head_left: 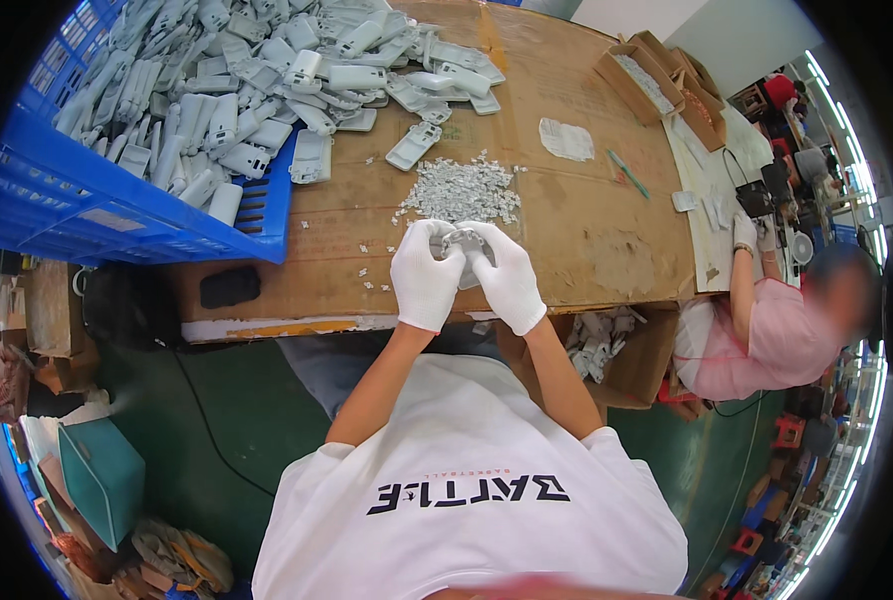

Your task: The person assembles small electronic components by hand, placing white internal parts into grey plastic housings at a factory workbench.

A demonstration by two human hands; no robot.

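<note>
Both my hands wear white knit gloves and meet over the front edge of the table. My left hand [425, 280] and my right hand [507, 280] are closed on one pale grey plastic housing [469, 274], which shows between them. Fingers and thumbs cover much of it, and whether a small part is pinched at its top end I cannot tell. Just beyond my fingertips lies a loose heap of tiny white-grey parts [461, 190]. A single similar housing [413, 146] rests on the cardboard behind that heap.
A blue plastic crate [126, 215] at the left overflows with plastic housings [296, 65] onto the cardboard-covered table [596, 240]. A black object [230, 287] lies near the front edge. Below, a carton [646, 360] holds more parts. At the right, a co-worker [756, 335] in pink sits working.
</note>
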